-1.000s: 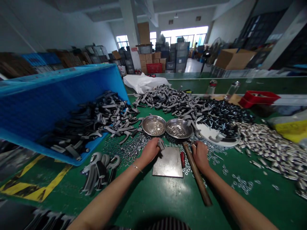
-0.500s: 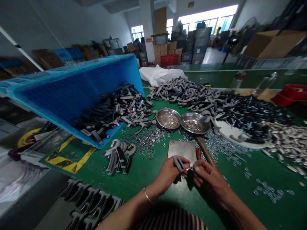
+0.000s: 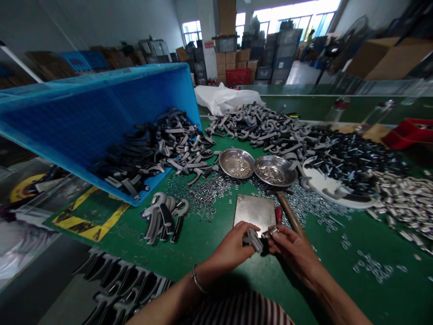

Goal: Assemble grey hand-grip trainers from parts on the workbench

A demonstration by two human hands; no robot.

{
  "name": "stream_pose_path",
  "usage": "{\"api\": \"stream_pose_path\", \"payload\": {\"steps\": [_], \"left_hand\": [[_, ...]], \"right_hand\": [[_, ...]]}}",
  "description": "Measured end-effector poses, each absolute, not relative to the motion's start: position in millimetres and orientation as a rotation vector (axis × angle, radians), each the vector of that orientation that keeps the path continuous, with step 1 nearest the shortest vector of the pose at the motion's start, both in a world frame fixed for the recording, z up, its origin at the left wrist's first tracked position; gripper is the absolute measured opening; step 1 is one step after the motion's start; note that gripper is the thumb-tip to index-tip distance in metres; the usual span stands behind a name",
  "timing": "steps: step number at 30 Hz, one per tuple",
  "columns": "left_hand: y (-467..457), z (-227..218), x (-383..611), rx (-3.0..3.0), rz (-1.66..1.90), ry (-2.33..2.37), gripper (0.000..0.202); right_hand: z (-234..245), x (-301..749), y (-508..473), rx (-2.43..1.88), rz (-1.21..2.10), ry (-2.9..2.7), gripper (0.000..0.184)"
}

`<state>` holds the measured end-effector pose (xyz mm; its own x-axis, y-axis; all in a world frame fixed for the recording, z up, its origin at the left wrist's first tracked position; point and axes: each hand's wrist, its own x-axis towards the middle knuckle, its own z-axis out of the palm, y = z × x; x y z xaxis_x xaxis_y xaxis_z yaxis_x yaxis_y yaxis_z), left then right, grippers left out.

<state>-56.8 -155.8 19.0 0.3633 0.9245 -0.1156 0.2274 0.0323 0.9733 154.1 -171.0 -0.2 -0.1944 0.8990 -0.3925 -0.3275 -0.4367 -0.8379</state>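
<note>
My left hand (image 3: 233, 246) is closed around a small grey handle piece (image 3: 253, 240), held just above the green table near its front edge. My right hand (image 3: 291, 246) pinches a small shiny metal part (image 3: 269, 233) against the end of that piece. Both hands meet right at the near edge of a flat steel plate (image 3: 254, 210). A wooden-handled hammer (image 3: 290, 216) and a red-handled tool (image 3: 278, 215) lie beside the plate, to its right.
Two steel bowls (image 3: 237, 163) (image 3: 274, 170) of small parts sit behind the plate amid loose washers (image 3: 203, 194). A tipped blue crate (image 3: 84, 117) spills black and grey handles on the left. Finished grips (image 3: 164, 219) lie left. Piles of grey hooks (image 3: 260, 128), screws (image 3: 348, 158) and springs (image 3: 402, 198) fill the right.
Both hands came back from the bowls toward my body and joined together. The left brought the grey handle piece, the right brought a small metal part to it. The camera tilted down.
</note>
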Motion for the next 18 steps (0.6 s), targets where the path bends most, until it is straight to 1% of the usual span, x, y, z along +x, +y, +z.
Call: {"api": "stream_pose_path", "payload": {"steps": [2,5,8,11,15,16,18], "left_hand": [[-152,14,-63,1.382,0.725,1.088,0.043],[-148,8,-65,1.229,0.752,1.031,0.048],[-148,5,-57,1.198,0.783,1.078,0.056],[-151,2,-47,1.182,0.853,1.153,0.052],[-159,-8,-37,1.028,0.954,1.146,0.046],[-162,-10,-36,0.983,0.936,1.114,0.045],[-168,-9,-38,0.956,0.792,0.985,0.049]], "right_hand": [[2,159,-168,-1.22,1.623,-0.9,0.033],[12,156,-165,-1.264,1.542,-1.069,0.033],[22,143,-166,-1.286,1.482,-1.071,0.033],[26,124,-172,-1.285,1.409,-1.014,0.033],[19,107,-179,-1.312,1.29,-1.015,0.031],[16,106,-180,-1.334,1.257,-1.039,0.03],[13,109,-180,-1.351,1.235,-1.082,0.031]]}}
